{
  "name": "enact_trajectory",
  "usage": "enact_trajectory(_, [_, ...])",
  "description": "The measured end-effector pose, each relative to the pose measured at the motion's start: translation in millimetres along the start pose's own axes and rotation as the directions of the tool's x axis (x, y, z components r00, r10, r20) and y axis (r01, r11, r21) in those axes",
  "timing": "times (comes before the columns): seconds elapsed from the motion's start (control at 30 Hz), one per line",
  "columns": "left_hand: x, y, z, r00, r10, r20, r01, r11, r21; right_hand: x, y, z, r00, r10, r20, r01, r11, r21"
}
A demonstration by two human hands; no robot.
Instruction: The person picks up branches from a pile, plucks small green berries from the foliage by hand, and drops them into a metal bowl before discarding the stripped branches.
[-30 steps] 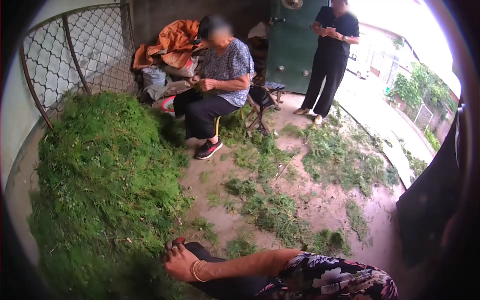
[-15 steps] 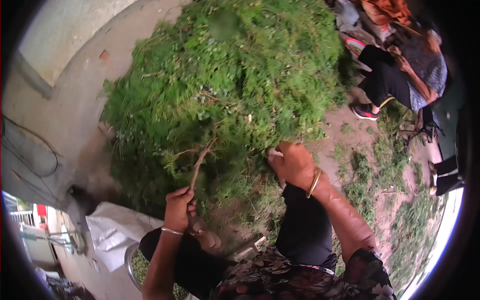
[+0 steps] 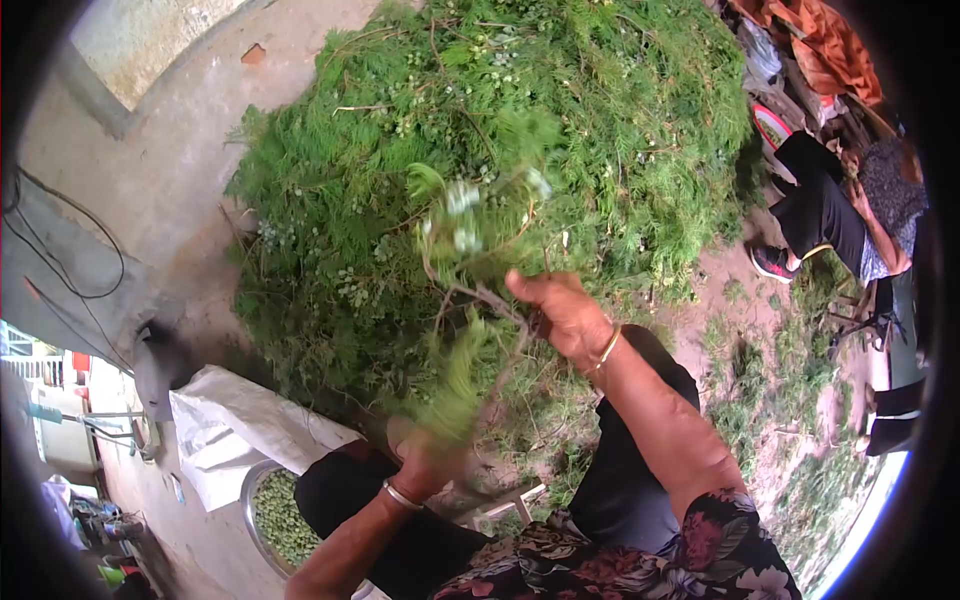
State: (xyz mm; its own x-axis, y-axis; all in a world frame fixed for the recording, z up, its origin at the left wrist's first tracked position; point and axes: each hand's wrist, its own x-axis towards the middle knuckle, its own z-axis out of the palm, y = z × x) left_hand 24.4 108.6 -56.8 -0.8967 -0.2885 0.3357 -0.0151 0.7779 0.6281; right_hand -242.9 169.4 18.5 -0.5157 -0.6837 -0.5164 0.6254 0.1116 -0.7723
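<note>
A forked leafy branch [image 3: 500, 305] stretches between my two hands, its green tips blurred by motion. My left hand [image 3: 432, 462] is closed around the lower end of this branch, with a blurred green sprig in front of its fingers. At the fork, my right hand [image 3: 565, 312] has its thumb raised and touches the branch; its other fingers are mostly hidden, so its grip is unclear. Beyond both hands lies a large heap of green branches [image 3: 620, 130]. A metal basin of small green cones [image 3: 282, 515] is beside my left knee.
A white sheet [image 3: 235, 430] lies left of my knee. Another person [image 3: 850, 205] sits at the right near a red-rimmed basin [image 3: 772, 127]. Black cables [image 3: 65, 265] hang at the left. Loose greenery [image 3: 750, 400] covers ground at the right.
My left hand has moved down and right, and my right hand slightly left, now at a branch. A leafy, forked branch is now between them. The view has shifted left.
</note>
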Motion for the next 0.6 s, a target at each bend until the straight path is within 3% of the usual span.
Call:
enact_trajectory(0.03, [4, 0, -6, 1.0, -0.007, -0.004, 0.007, 1.0, -0.003, 4, 11, -1, 1.0, 0.006, 0.001, -0.006, 1.0, -0.007])
enact_trajectory(0.1, [20, -4, -33, 0.931, -0.223, 0.288, 0.297, 0.923, -0.244, 5, 27, 3, 0.994, -0.105, 0.003, 0.106, 0.994, -0.041])
enact_trajectory(0.13, [30, -8, -52, 0.868, -0.379, 0.321, 0.423, 0.903, -0.078, 2, 27, 8, 0.99, -0.143, -0.017, 0.143, 0.99, 0.018])
enact_trajectory(0.2, [52, -3, -77, 0.847, -0.52, 0.112, 0.516, 0.854, 0.059, -9, 20, 15, 0.988, -0.154, 0.004, 0.154, 0.988, -0.034])
enact_trajectory(0.23, [62, 2, -87, 0.848, -0.52, 0.105, 0.517, 0.854, 0.058, -15, 13, 19, 0.986, -0.167, 0.022, 0.169, 0.982, -0.082])
enact_trajectory(0.3, [79, 11, -105, 0.877, -0.467, -0.115, 0.439, 0.875, -0.203, -24, 6, 25, 0.989, -0.142, 0.05, 0.148, 0.978, -0.145])
enact_trajectory(0.37, [98, 19, -111, 0.894, -0.443, -0.068, 0.412, 0.871, -0.268, -27, 15, 28, 0.96, -0.24, 0.145, 0.261, 0.953, -0.153])
enact_trajectory(0.43, [104, 21, -100, 0.908, -0.417, -0.025, 0.385, 0.859, -0.338, -31, 20, 32, 0.952, -0.245, 0.182, 0.274, 0.949, -0.159])
enact_trajectory(0.5, [106, 7, -77, 0.791, -0.587, 0.175, 0.518, 0.49, -0.701, -30, 25, 32, 0.91, -0.336, 0.243, 0.388, 0.897, -0.212])
enact_trajectory(0.53, [107, 1, -72, 0.788, -0.573, 0.224, 0.505, 0.396, -0.767, -35, 21, 33, 0.903, -0.339, 0.265, 0.399, 0.89, -0.221])
enact_trajectory(0.57, [106, -2, -67, 0.788, -0.574, 0.223, 0.503, 0.391, -0.771, -36, 19, 33, 0.904, -0.336, 0.266, 0.397, 0.889, -0.227])
enact_trajectory(0.6, [111, 4, -67, 0.777, -0.59, 0.219, 0.398, 0.191, -0.897, -37, 18, 32, 0.888, -0.369, 0.276, 0.445, 0.838, -0.314])
